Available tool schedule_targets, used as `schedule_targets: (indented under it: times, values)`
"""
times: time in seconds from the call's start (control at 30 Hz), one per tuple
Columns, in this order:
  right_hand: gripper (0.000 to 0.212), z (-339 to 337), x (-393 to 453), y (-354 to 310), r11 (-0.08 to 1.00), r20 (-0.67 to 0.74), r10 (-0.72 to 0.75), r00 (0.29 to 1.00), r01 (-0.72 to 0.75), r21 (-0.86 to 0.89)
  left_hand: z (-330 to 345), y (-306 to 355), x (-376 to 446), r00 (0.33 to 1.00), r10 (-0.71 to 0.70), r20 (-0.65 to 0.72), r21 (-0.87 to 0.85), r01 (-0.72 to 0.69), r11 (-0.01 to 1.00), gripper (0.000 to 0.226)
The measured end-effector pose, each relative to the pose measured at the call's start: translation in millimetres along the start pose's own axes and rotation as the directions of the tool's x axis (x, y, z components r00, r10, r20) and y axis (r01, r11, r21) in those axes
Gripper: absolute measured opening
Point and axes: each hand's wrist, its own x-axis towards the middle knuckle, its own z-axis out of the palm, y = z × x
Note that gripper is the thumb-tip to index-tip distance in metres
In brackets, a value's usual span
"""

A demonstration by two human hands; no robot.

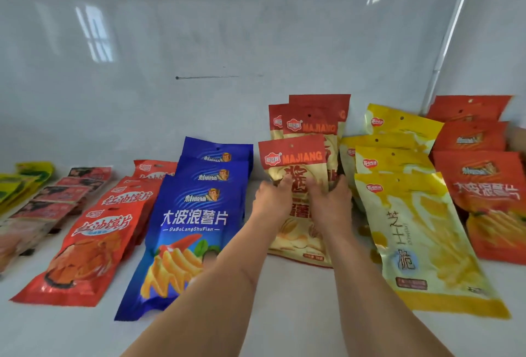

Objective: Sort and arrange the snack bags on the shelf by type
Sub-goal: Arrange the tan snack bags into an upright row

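Snack bags lie in overlapping rows on a white shelf (284, 314). In the middle, my left hand (270, 200) and my right hand (331, 200) both rest on the front red-and-cream MAJIANG bag (296, 154), fingers laid over its middle. Whether the fingertips curl round its edges I cannot tell. Two more MAJIANG bags (316, 117) stand behind it. To the left lies a row of blue wavy-chip bags (193, 222). A row of yellow cheese-stick bags (418, 231) lies to the right.
Red bags (96, 245) lie left of the blue row, then dark-red small packs (54, 202) and yellow-green bags (25, 177) at the far left. Orange-red bags (484, 185) fill the far right. A white back wall (227, 43) closes the shelf.
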Motion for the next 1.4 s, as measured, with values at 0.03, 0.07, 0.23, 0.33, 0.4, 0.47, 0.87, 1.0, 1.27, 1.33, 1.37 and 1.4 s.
schedule_targets:
  times: [0.03,0.07,0.23,0.33,0.4,0.47,0.87,1.0,1.27,1.33,1.37,1.4]
  values:
    - [0.100,1,2,1,1.000,0.000,0.014,1.000,-0.014,0.006,2,-1,4,1.000,-0.018,-0.005,-0.025,0.017,1.000,0.070]
    - [0.103,4,6,4,1.000,0.005,0.025,1.000,-0.025,0.015,4,-1,8,1.000,-0.027,-0.004,-0.058,0.026,0.998,0.071]
    - [0.114,6,20,11,0.998,0.019,0.043,0.999,-0.044,0.049,4,2,30,0.996,-0.031,0.085,-0.164,0.044,0.986,0.070]
    - [0.093,4,30,9,0.994,0.031,0.077,0.997,-0.079,0.073,6,-1,43,0.980,-0.037,0.193,-0.191,0.075,0.979,0.095]
    - [0.089,5,38,11,0.992,0.050,0.071,0.996,-0.076,0.103,8,-5,54,0.963,-0.005,0.270,-0.212,0.064,0.975,0.097]
    - [0.097,5,48,13,0.987,0.081,0.062,0.995,-0.073,0.143,8,-8,62,0.945,0.022,0.326,-0.225,0.055,0.973,0.089]
    - [0.100,10,73,7,0.968,0.267,0.136,0.954,-0.185,0.170,8,-15,68,0.933,0.081,0.350,-0.246,0.008,0.969,0.068]
    - [0.097,4,68,3,0.980,0.291,0.152,0.945,-0.182,0.078,5,-16,57,0.942,0.073,0.329,-0.218,0.000,0.976,0.076]
    - [0.094,-14,50,1,0.981,0.331,0.183,0.926,-0.148,-0.128,-6,-23,20,0.948,0.055,0.313,-0.161,-0.004,0.987,0.067]
    - [0.091,-21,43,-1,0.976,0.352,0.190,0.917,-0.139,-0.166,-9,-24,12,0.947,0.048,0.317,-0.149,0.000,0.989,0.071]
    - [0.090,-24,40,-2,0.974,0.364,0.192,0.911,-0.133,-0.182,-10,-25,8,0.952,0.040,0.302,-0.140,0.003,0.990,0.084]
    - [0.090,-26,37,-3,0.973,0.375,0.194,0.906,-0.128,-0.193,-10,-27,6,0.961,0.025,0.275,-0.131,0.012,0.991,0.101]
